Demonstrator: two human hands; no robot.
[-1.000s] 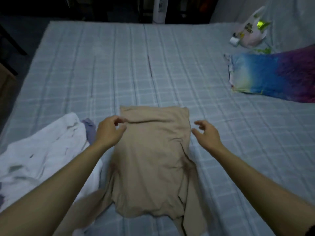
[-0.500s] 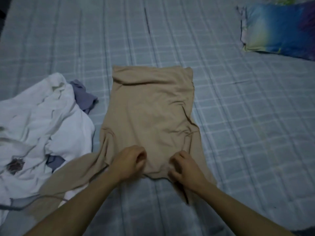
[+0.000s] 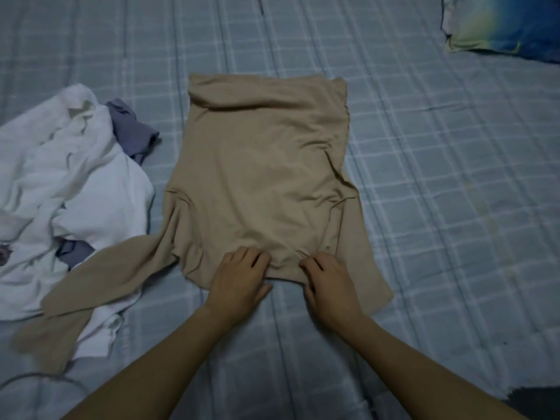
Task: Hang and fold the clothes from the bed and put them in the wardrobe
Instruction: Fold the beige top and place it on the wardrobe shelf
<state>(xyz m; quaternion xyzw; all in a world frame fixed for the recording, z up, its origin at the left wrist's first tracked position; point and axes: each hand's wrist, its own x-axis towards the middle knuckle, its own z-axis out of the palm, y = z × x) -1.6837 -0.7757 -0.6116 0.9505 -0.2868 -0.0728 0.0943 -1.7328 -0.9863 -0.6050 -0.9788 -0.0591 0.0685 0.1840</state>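
Note:
A beige garment (image 3: 260,165) lies flat and partly folded in the middle of the bed (image 3: 454,207), with one sleeve trailing out to the lower left. My left hand (image 3: 242,277) and my right hand (image 3: 330,283) sit side by side at its near edge, fingers curled and pinching the hem. To the left lies a heap of white clothes (image 3: 66,189) with a grey-purple piece (image 3: 130,131) poking out of it.
The bed has a pale blue checked cover. A blue, yellow and green pillow (image 3: 503,22) lies at the far right corner. A dark patch (image 3: 536,401) shows at the bed's near right edge.
Both hands came from the garment's far end to its near hem and closed on it. The view tilted down and closer, so the far room and plastic bag left the frame.

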